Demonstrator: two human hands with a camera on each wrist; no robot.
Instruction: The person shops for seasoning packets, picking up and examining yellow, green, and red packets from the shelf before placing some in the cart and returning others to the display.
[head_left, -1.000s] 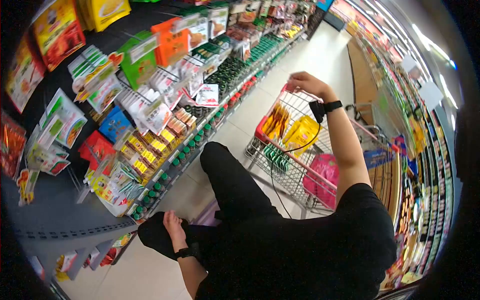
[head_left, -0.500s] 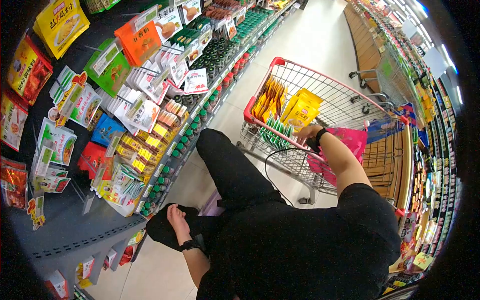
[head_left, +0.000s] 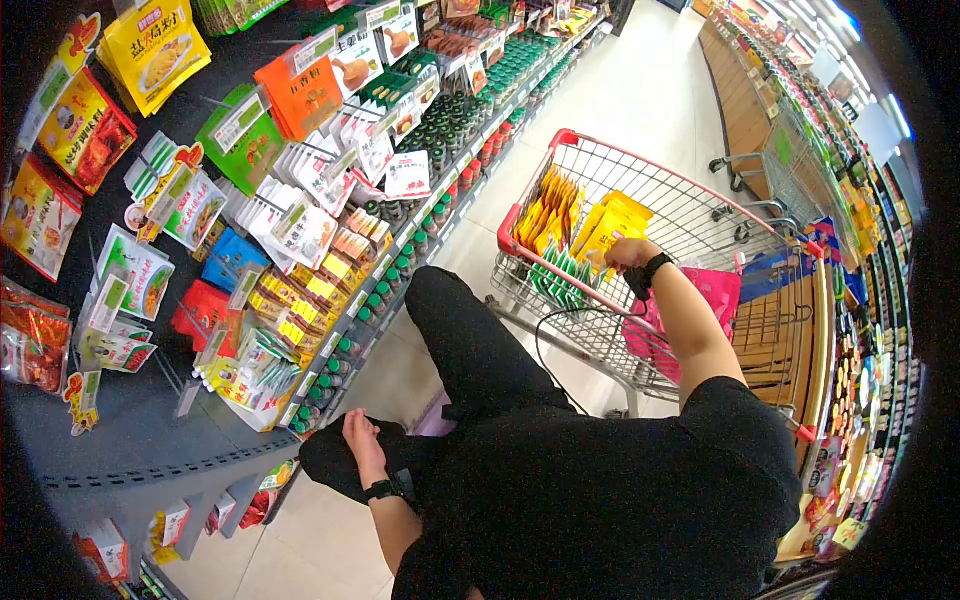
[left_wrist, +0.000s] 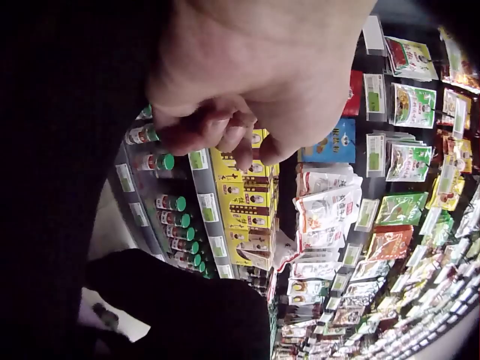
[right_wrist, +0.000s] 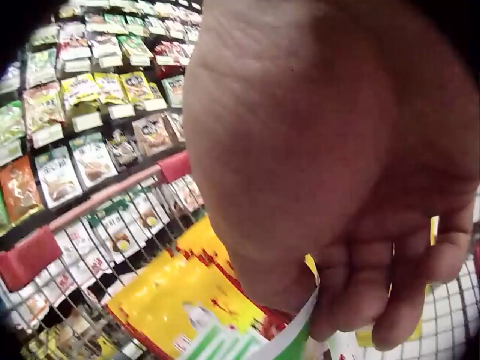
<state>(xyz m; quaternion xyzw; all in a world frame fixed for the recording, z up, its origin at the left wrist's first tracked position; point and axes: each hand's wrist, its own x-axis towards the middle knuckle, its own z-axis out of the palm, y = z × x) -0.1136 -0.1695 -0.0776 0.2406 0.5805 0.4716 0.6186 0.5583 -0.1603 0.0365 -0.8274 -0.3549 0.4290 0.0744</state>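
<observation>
R hand (head_left: 628, 254) fingers (right_wrist: 390, 292) curled, pinching a green/white packet (right_wrist: 281, 339) over the cart (head_left: 535, 265), print unreadable, axis unclear; L hand (head_left: 360, 438) loosely curled, empty, on knee near shelf.

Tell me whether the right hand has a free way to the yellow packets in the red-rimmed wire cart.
Probably yes: the right hand is already over the cart rim, the yellow packets lie just beneath it, and nothing blocks them.
</observation>
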